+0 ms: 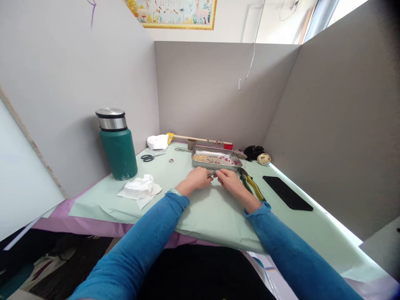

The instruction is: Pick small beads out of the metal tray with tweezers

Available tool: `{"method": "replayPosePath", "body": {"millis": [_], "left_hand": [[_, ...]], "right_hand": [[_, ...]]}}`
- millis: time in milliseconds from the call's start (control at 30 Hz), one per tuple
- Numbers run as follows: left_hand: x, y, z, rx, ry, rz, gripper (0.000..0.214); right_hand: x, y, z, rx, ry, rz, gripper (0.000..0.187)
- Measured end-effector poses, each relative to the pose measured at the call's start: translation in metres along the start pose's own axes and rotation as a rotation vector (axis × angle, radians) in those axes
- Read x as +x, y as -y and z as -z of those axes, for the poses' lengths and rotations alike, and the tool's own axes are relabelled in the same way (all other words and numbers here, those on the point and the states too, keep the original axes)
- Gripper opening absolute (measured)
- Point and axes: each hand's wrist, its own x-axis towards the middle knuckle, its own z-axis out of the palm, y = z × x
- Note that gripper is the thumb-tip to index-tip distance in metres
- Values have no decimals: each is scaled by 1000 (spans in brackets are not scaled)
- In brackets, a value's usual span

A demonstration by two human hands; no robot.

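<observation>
Just in front of a shallow metal tray (pixel 215 167), my two hands meet over the pale green cloth. Closed fingers of my left hand (pixel 198 178) grip a slim dark metallic piece (pixel 211 174), too small to name. My right hand (pixel 229 180) pinches at its other side; what lies between those fingertips is hidden. Small tan, grey and red beads (pixel 203 158) lie in the tray. Yellow-and-green handled pliers (pixel 255 187) rest beside my right wrist, partly covered by it.
A tall green bottle (pixel 118 152) and crumpled tissue (pixel 142 188) stand at the left. Scissors (pixel 147 158) lie behind them. A black phone-like slab (pixel 287 193) is at the right. Behind the tray lies a wooden stick (pixel 193 138). Grey partitions (pixel 218 91) enclose the table.
</observation>
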Motion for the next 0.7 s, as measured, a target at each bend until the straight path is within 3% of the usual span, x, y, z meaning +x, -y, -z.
{"method": "replayPosePath", "body": {"millis": [700], "left_hand": [[0,0,0,13,7,-9,30]], "right_hand": [[6,-9,-2,-175,-11,43,32]]}}
